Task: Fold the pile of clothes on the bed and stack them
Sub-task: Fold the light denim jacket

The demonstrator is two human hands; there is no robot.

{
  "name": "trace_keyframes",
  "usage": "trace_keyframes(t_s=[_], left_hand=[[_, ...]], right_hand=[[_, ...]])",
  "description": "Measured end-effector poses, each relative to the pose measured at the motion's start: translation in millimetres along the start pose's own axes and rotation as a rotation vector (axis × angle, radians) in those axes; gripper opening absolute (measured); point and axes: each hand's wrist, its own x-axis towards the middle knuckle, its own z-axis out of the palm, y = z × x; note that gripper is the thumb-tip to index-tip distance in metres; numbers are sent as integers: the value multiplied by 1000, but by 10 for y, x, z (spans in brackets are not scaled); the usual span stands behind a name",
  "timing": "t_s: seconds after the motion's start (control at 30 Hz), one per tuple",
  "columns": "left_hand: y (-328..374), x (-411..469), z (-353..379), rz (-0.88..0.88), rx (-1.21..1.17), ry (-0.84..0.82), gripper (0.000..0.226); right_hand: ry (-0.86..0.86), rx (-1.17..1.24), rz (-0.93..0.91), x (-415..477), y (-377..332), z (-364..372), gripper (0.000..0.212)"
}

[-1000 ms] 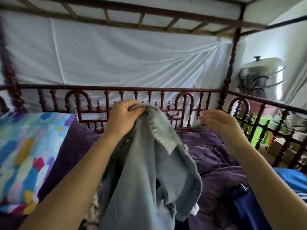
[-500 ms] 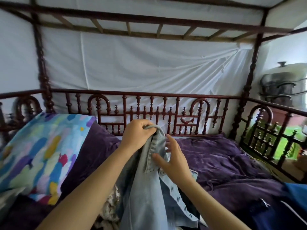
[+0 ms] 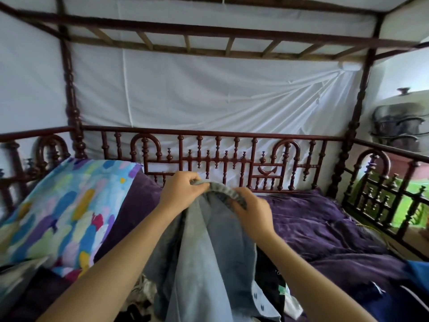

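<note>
A light blue denim garment [image 3: 209,256] hangs in front of me, lifted off the bed by its top edge. My left hand [image 3: 180,191] grips that edge on the left. My right hand [image 3: 254,212] pinches the same edge a little to the right and lower. The cloth falls between my forearms over a heap of other clothes [image 3: 274,291], dark and patterned pieces that the denim largely hides.
A purple cover [image 3: 325,219] spreads over the bed on the right. A multicoloured pillow [image 3: 62,212] lies at the left. A dark blue garment [image 3: 399,296] sits at the lower right. Carved wooden rails [image 3: 232,159] and white curtains enclose the bed.
My right hand came in from the right, reached the denim and now pinches its top edge beside my left hand. The edge is stretched between both hands. The camera view swung left.
</note>
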Motion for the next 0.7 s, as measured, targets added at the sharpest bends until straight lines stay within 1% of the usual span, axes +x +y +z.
trace_keyframes(t_s=[0.03,0.07,0.13,0.17,0.23,0.27,0.33,0.37,0.47,0.5,0.53,0.57,0.63,0.7], left_hand=[[-30,-35,18,-2,-11,-33,40],[-47,-87,35,-4,1,-75,54],[-50,-229,85,1,117,-178,80],[-45,-306,133,15,175,-221,82],[-63,-429,272,62,227,-219,71],[-71,-476,327,70,214,-165,64],[-136,-537,412,33,123,-82,48],[-181,-565,443,-5,72,-88,41],[-398,-708,538,-122,-4,-194,27],[-497,-760,577,-160,-2,-227,28],[-592,-797,622,-171,21,-261,38],[-702,-825,669,-187,69,-322,42],[-844,-882,760,-233,139,-457,21],[-915,-937,836,-258,152,-531,28]], right_hand=[[33,9,27,42,0,-55,19],[76,37,51,85,-3,-109,17],[169,93,83,162,-23,-214,18],[195,103,84,191,-49,-267,19],[219,119,56,230,-123,-365,20],[238,137,40,237,-162,-413,20],[293,183,27,262,-203,-517,20],[324,197,32,283,-204,-577,20],[422,224,63,372,-137,-773,20],[454,257,82,403,-102,-833,19],[484,297,103,429,-70,-882,17],[511,336,123,452,-43,-917,15],[537,373,144,474,-10,-931,13],[541,372,126,477,2,-914,12]])
